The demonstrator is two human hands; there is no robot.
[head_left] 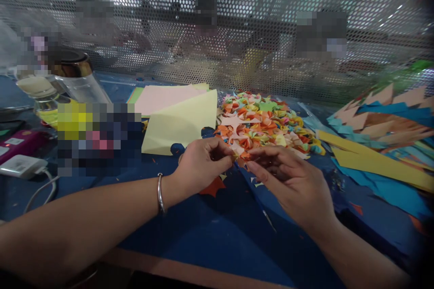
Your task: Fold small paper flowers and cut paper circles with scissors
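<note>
Between my two hands, in front of the pile, is a small orange and yellow paper piece. My left hand, with a silver bangle at its wrist, pinches it between thumb and forefinger. The fingertips of my right hand are closed on its other side. My fingers partly hide its shape. Just behind lies a heap of folded paper flowers and stars in many colours. Below the hands, a thin pen-like tool and an orange paper cutout rest on the blue table.
Pale yellow paper and a pink sheet lie behind my left hand. Cut yellow strips and blue paper are at the right. Bottles and a white charger stand left. A perforated metal screen closes the back.
</note>
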